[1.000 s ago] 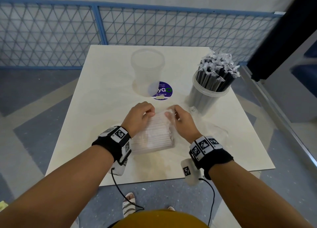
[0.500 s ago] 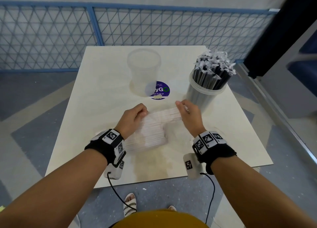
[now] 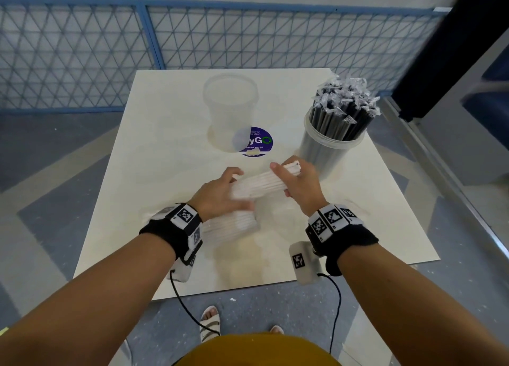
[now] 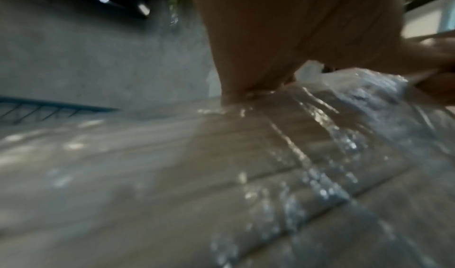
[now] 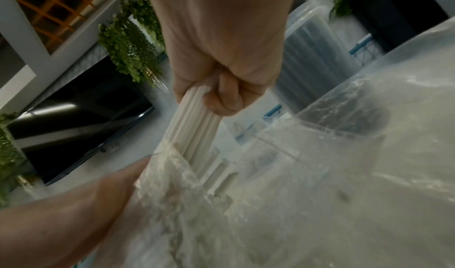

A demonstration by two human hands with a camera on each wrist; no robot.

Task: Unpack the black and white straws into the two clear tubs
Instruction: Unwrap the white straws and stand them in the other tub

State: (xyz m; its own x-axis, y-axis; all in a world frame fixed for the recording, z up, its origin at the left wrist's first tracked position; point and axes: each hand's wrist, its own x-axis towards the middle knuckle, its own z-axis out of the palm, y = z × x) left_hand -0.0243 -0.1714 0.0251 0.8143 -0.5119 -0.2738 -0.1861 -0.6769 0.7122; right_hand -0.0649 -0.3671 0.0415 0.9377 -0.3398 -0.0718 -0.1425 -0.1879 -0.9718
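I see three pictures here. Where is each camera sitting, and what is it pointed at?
Head: worn on the person's head, looking down at the table; shows both forearms, the left hand and the right hand.
Left wrist: low by the table, blurred; looks along the left hand across the clear packet.
Right wrist: looks along the right hand, whose fingers grip white straws.
Shared: head and right wrist both show the straws pulled from the packet and the tub of black straws.

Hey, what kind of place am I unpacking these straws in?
Probably a café or food-court seating area: a square cream table bearing a round purple "clean as you go" sticker, a blue mesh railing behind it, hanging green plants nearby.
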